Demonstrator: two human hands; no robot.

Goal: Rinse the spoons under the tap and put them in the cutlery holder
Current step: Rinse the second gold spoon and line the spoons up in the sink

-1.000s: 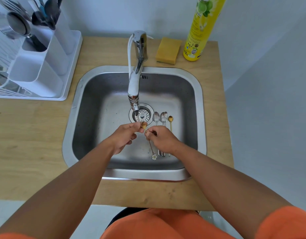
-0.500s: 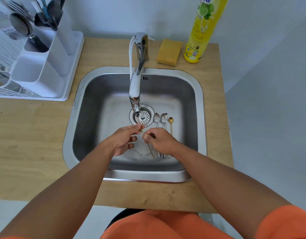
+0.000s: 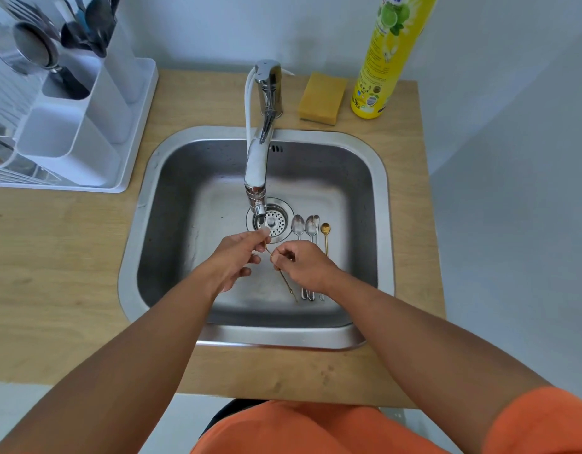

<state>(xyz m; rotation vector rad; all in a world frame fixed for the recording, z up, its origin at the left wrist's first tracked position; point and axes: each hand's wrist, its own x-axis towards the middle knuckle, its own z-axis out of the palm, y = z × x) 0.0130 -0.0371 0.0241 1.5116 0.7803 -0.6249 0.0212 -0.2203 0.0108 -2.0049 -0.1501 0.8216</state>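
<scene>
Nearest, hands: left hand and right hand both pinch one thin gold spoon over the sink, left at its bowl end, right on the handle.
Spoons waiting: silver spoons and a small gold spoon lie beside the drain.
Tap: tap spout just above the left fingers.
Tabletop far edge: sponge, yellow bottle.
Far left: cutlery holder, with utensils.

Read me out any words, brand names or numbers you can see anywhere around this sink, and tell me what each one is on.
yellow bottle: brand name cut off at the top edge; it cannot be read.
Same bottle, lower label: small print and round symbols, too blurred to read.
sponge, tap, sink, cutlery holder: no text visible.
</scene>
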